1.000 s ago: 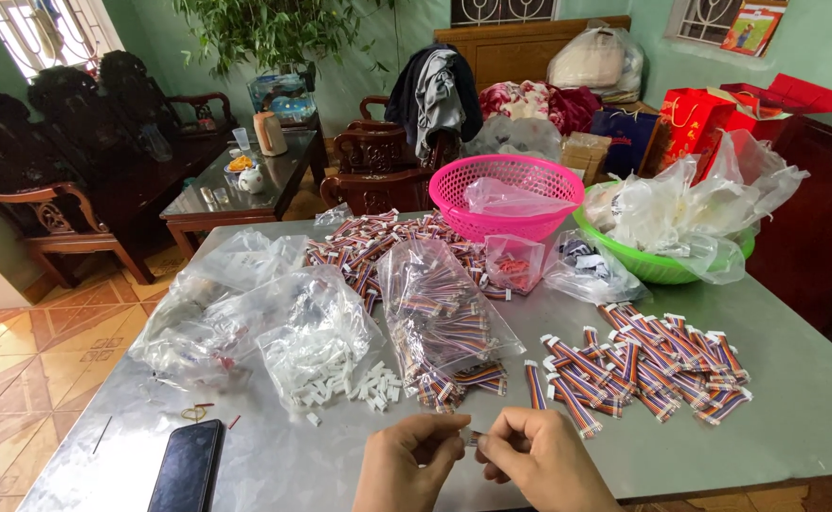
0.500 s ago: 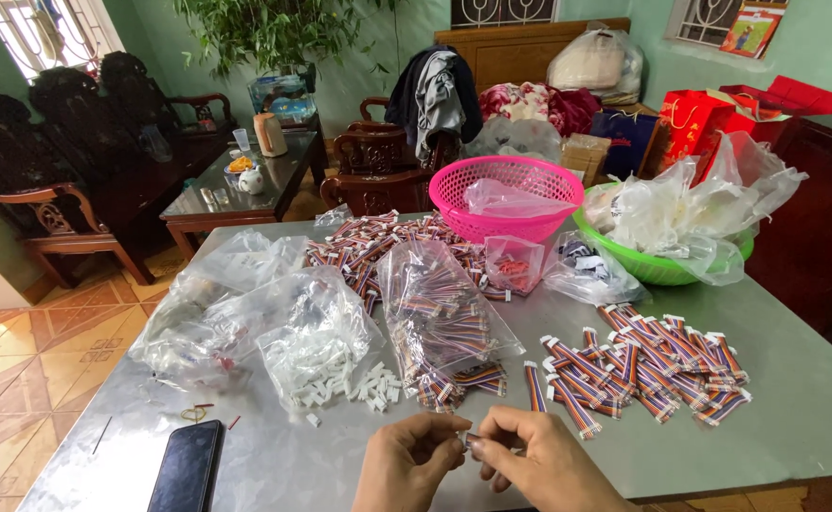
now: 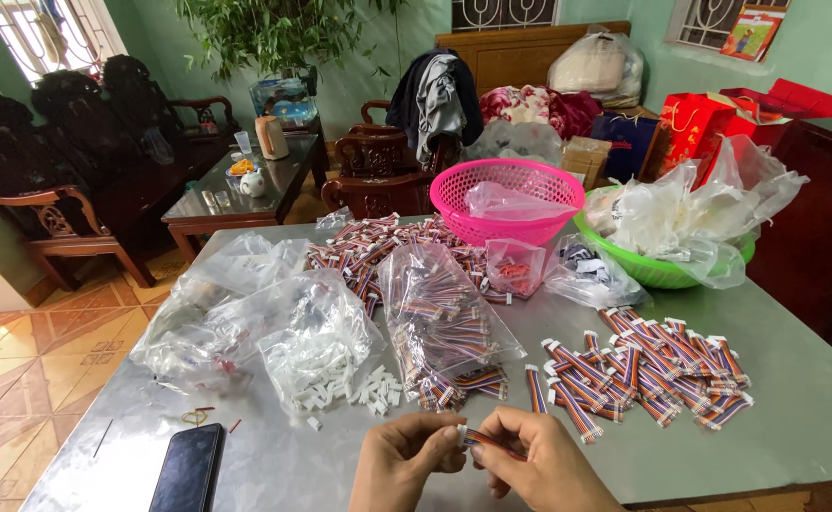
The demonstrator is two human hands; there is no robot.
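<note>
At the table's near edge my left hand (image 3: pixel 405 461) and my right hand (image 3: pixel 539 466) meet, both pinching a short striped ribbon cable (image 3: pixel 484 439) with a white connector at its left end. A pile of finished striped cables (image 3: pixel 645 368) lies to the right of my hands. Just beyond my hands, loose white plastic connectors (image 3: pixel 364 390) spill from a clear bag (image 3: pixel 316 339). A clear bag of striped cables (image 3: pixel 443 318) lies open at the table's middle.
A black phone (image 3: pixel 187 469) lies at the near left on the grey metal table (image 3: pixel 795 427). A pink basket (image 3: pixel 507 197) and a green basin (image 3: pixel 651 270) heaped with clear bags stand at the back. Dark wooden chairs and a low glass table fill the room behind.
My hands have shifted slightly and closed in on the cable between them. The piles and bags on the table have not moved.
</note>
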